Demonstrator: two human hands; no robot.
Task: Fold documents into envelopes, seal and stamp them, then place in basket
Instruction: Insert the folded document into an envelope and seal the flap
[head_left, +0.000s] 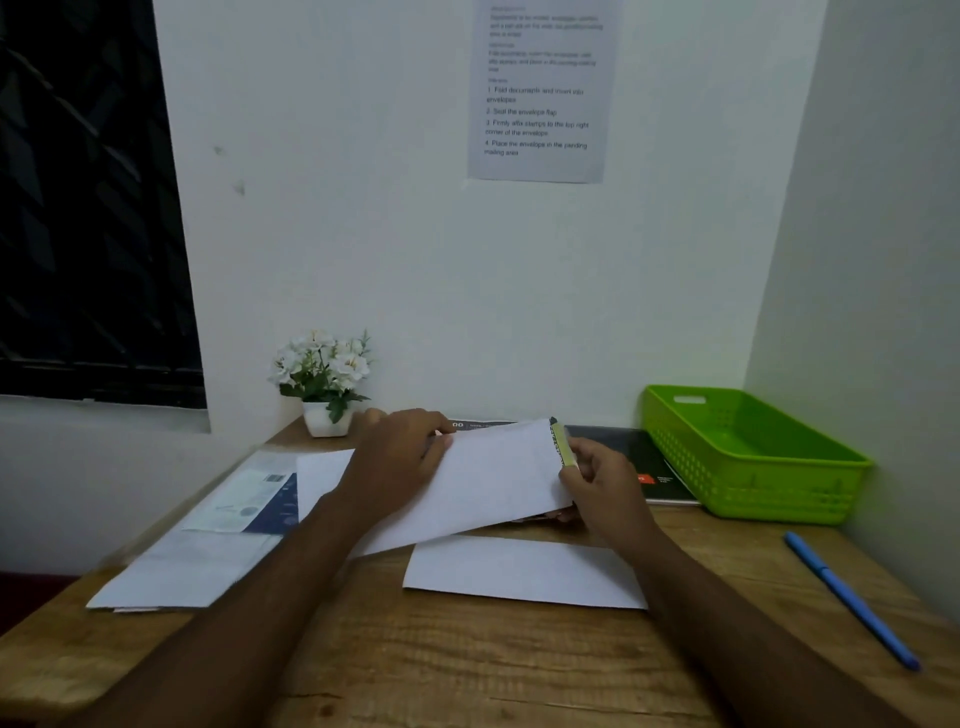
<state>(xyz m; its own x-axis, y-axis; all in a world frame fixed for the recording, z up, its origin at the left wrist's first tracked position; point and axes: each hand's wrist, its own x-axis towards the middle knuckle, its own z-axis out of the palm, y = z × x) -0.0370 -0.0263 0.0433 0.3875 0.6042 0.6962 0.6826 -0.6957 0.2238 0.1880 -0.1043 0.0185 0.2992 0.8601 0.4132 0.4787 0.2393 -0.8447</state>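
White envelope (493, 478) held up off the desk (467, 665) at centre, tilted, lower edge sloping down toward seven o'clock. Left hand (400, 457) at ten o'clock of it, fingers curled over the top edge, pinching the paper. Right hand (605, 483) at three o'clock of it, fingertips pinching a yellow-green stick (563, 447), probably glue, laid along the short right edge; impossible to tell whether actually touching a flap. Below, at six o'clock, a second white sheet (519, 571) flat on the wood. Green basket (779, 499) at three o'clock of the desk, well apart from the hands. Blue pen (852, 597) at four o'clock, papers (208, 561) at eight, plant (324, 374) at eleven. Likely step: sealing. To do it well: steady the envelope with the left hand, better laid flat than held in the air; run the stick once, evenly, along the flap only, clear of the opening; then fold and press from the middle outward. Left to do, by the look of it: stamping, then the basket.
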